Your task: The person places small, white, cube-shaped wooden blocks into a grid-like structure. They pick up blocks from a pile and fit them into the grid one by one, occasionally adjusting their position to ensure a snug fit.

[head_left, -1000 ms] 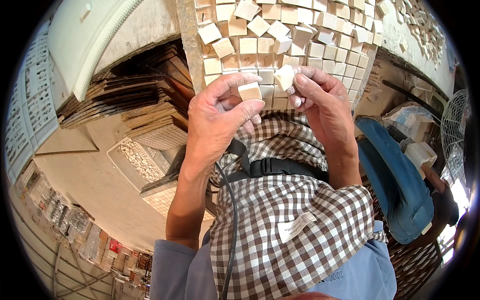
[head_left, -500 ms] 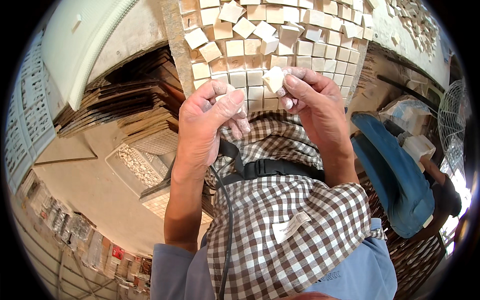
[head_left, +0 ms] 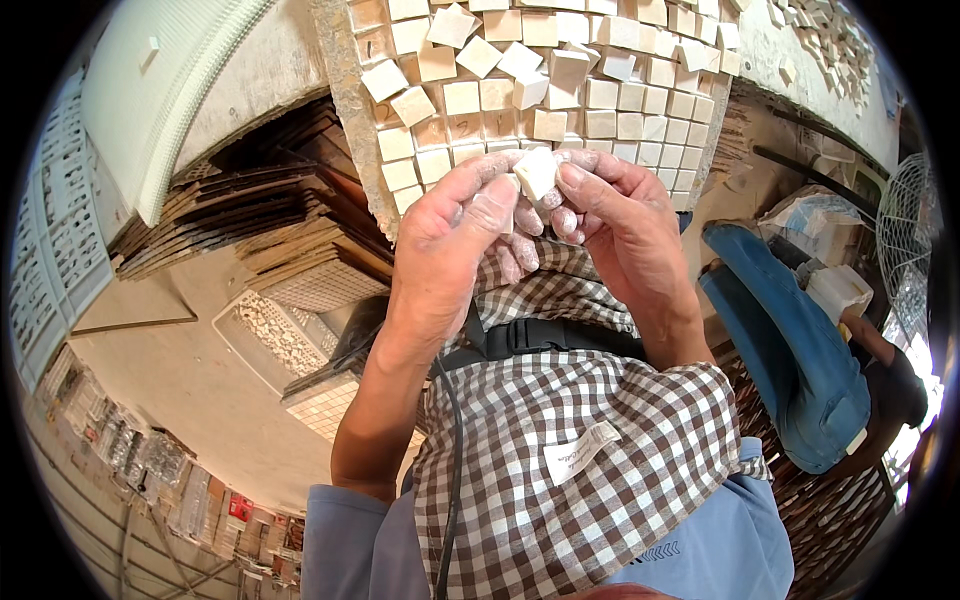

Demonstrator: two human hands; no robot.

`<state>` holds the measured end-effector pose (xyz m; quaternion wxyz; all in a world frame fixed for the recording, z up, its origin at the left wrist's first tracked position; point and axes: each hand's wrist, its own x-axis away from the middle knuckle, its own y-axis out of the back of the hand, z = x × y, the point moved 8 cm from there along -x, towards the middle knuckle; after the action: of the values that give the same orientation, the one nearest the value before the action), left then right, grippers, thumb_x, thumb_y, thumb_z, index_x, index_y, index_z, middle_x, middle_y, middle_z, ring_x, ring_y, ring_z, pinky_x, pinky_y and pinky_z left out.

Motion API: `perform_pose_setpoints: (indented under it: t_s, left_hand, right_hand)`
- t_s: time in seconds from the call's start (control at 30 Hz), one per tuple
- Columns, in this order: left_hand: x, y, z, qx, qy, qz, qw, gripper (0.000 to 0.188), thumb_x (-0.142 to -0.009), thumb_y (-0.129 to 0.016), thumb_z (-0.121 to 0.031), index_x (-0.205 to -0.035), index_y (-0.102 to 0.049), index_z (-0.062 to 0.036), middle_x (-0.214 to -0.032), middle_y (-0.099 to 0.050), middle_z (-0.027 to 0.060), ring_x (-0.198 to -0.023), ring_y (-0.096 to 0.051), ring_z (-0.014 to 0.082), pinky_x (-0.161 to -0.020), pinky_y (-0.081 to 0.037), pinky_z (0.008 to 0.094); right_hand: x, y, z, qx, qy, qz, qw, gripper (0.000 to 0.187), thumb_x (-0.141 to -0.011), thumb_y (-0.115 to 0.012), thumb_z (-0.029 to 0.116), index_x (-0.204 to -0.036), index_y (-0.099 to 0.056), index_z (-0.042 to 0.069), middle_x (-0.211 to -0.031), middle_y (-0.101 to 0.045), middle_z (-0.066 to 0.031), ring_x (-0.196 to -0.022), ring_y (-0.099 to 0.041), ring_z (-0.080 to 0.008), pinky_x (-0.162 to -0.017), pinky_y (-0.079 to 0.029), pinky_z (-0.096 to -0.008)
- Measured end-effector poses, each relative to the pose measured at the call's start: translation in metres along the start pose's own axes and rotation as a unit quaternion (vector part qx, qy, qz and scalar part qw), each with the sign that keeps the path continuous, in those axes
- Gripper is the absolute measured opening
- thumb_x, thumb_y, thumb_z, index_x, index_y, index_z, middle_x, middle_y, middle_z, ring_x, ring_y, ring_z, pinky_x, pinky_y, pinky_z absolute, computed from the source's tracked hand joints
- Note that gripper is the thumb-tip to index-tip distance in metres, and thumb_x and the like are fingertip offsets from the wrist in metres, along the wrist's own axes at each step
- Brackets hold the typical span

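Close together at the near edge of a tile board [head_left: 352, 120], my two dusty hands meet. In a pinch between thumb and fingers, my right hand [head_left: 625, 205] holds a small cream stone tile [head_left: 537, 173], tilted with a corner up. My left hand [head_left: 455, 225] is closed on another pale tile [head_left: 513, 197], mostly hidden behind the thumb. Its fingertips come right up beside the right hand's tile; whether they touch it I cannot tell. Beyond the hands, square tiles [head_left: 462, 98] sit in rows in the board's grid, with several loose ones lying askew on top.
A heap of loose tiles [head_left: 835, 60] lies on the surface at the far right. Stacked brown boards [head_left: 230, 215] stand to the left, above a tub of small pieces [head_left: 270, 335]. At right sits another person in blue trousers [head_left: 790, 360], near a wire fan guard [head_left: 905, 210].
My left hand has moved right, bringing its tile next to the one in my right hand. The right hand has shifted slightly left and toward me. Both keep their tiles.
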<state>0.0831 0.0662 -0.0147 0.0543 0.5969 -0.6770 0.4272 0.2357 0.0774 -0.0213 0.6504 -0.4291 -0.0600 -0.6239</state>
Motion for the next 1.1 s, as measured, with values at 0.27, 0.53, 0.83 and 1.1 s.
perform_pose_setpoints:
  t_s: [0.27, 0.53, 0.83, 1.1]
  left_hand:
    - [-0.002, -0.002, 0.001, 0.045, 0.008, -0.007, 0.999, 0.043, -0.115, -0.053, -0.031, -0.136, -0.063, 0.0047, -0.098, -0.074, 0.0119, -0.073, -0.069, 0.0160, -0.061, -0.053, 0.0259]
    - [-0.003, 0.001, 0.006, 0.011, 0.030, -0.014, 0.999, 0.034, -0.110, -0.062, -0.025, -0.127, -0.068, 0.0040, -0.093, -0.074, 0.0087, -0.067, -0.067, 0.0121, -0.057, -0.049, 0.0217]
    - [0.001, 0.005, 0.006, -0.037, 0.040, -0.062, 0.997, 0.024, -0.105, -0.071, -0.023, -0.110, -0.071, 0.0006, -0.081, -0.070, 0.0045, -0.062, -0.063, 0.0082, -0.054, -0.045, 0.0199]
    - [0.005, 0.025, 0.006, -0.080, 0.014, -0.095, 0.992, 0.018, -0.102, -0.075, -0.019, -0.099, -0.072, -0.0016, -0.076, -0.068, 0.0032, -0.061, -0.059, 0.0063, -0.052, -0.045, 0.0207]
  right_hand:
    - [0.003, 0.002, 0.004, 0.054, 0.011, -0.044, 0.998, 0.028, -0.103, -0.073, 0.014, -0.121, -0.072, -0.008, -0.092, -0.075, -0.0070, -0.071, -0.063, -0.0069, -0.063, -0.049, -0.0215]
    - [0.008, 0.000, 0.007, 0.106, 0.028, -0.047, 0.993, 0.021, -0.102, -0.073, 0.013, -0.113, -0.076, -0.005, -0.090, -0.075, -0.0069, -0.072, -0.063, -0.0085, -0.064, -0.048, -0.0228]
    - [0.019, -0.012, 0.011, 0.266, 0.118, -0.056, 0.955, 0.017, -0.100, -0.073, 0.008, -0.113, -0.077, -0.003, -0.093, -0.077, -0.0064, -0.086, -0.070, -0.0094, -0.076, -0.055, -0.0242]
    - [0.023, -0.023, 0.018, 0.401, 0.205, 0.014, 0.893, 0.019, -0.100, -0.071, 0.003, -0.117, -0.077, -0.001, -0.097, -0.077, -0.0056, -0.082, -0.069, -0.0100, -0.070, -0.055, -0.0244]
